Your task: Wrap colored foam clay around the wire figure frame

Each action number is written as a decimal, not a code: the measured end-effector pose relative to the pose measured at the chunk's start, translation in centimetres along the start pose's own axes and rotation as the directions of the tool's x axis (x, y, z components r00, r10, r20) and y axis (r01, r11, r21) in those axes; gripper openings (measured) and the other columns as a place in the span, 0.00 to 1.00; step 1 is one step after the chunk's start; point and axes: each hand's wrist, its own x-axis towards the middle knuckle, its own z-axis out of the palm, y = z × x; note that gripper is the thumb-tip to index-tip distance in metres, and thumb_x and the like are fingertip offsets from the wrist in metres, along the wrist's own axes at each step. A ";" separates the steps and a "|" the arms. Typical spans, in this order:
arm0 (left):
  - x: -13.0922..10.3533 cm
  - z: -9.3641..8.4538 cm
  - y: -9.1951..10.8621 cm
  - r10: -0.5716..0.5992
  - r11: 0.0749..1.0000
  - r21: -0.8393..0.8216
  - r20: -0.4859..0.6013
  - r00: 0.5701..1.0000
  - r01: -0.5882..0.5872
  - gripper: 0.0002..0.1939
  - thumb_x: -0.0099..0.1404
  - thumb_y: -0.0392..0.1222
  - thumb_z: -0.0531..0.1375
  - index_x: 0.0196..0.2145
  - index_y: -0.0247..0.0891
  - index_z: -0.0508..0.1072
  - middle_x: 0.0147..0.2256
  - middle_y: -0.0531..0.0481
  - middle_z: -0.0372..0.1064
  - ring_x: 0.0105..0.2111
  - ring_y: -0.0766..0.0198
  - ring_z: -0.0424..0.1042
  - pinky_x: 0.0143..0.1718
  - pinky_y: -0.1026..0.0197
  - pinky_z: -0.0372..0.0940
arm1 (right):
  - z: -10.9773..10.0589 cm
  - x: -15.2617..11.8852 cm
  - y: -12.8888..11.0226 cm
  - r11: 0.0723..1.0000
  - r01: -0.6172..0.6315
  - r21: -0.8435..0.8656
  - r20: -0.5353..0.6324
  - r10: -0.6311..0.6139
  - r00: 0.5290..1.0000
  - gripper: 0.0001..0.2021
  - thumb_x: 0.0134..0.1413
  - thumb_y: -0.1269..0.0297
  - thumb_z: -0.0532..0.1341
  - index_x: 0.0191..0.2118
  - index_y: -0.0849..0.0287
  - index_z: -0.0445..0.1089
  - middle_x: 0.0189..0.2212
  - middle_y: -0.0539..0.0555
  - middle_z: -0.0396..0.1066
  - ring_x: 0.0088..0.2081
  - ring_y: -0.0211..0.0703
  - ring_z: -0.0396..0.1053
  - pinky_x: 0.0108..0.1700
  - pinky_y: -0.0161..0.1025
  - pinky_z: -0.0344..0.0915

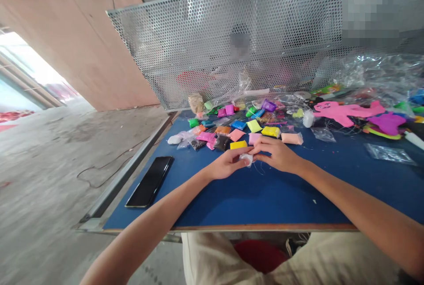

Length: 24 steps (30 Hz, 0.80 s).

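Observation:
My left hand [225, 163] and my right hand [275, 155] meet over the middle of the blue table. Between the left thumb and fingers is a small white, plastic-looking bundle [246, 159], with thin clear strands trailing from it. The right fingertips touch its upper edge and the left fingers; whether they grip it too is partly hidden. Just beyond the hands lie several small coloured packets, among them a yellow packet [238, 144], a black packet [221, 142] and a peach packet [292, 138].
A black phone [149, 182] lies at the table's left side. A perforated metal panel [205, 42] stands along the back. To the right are a pink figure-shaped piece [344, 113], a purple piece [387, 124] and a clear plastic bag [390, 154]. The blue table [265, 205] ends at a wooden front edge.

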 end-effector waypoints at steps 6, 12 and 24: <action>0.2 -0.4 -0.4 0.024 0.997 0.074 -0.012 1.000 -0.023 0.28 0.67 0.53 0.61 0.60 0.35 0.70 0.49 0.42 0.71 0.45 0.58 0.68 0.49 0.58 0.64 | 0.1 0.0 0.2 0.999 -0.017 -0.050 0.003 0.017 1.000 0.08 0.63 0.59 0.62 0.43 0.53 0.77 0.39 0.54 0.73 0.42 0.45 0.71 0.46 0.43 0.67; -0.1 0.0 -0.3 -0.024 0.993 -0.118 -0.005 1.000 0.023 0.30 0.69 0.53 0.58 0.63 0.36 0.66 0.50 0.42 0.70 0.47 0.57 0.71 0.49 0.55 0.69 | 0.1 -0.1 0.2 0.997 -0.068 -0.035 0.007 0.068 0.998 0.09 0.63 0.59 0.62 0.45 0.52 0.77 0.39 0.54 0.73 0.43 0.45 0.71 0.46 0.42 0.67; 0.4 0.2 -0.9 0.011 0.993 -0.117 -0.107 0.994 -0.024 0.28 0.66 0.51 0.62 0.59 0.34 0.69 0.50 0.39 0.72 0.45 0.56 0.74 0.47 0.57 0.70 | 0.1 0.0 -0.5 0.996 -0.086 -0.038 0.014 0.087 0.996 0.16 0.59 0.54 0.65 0.52 0.51 0.73 0.43 0.55 0.70 0.43 0.46 0.70 0.47 0.44 0.70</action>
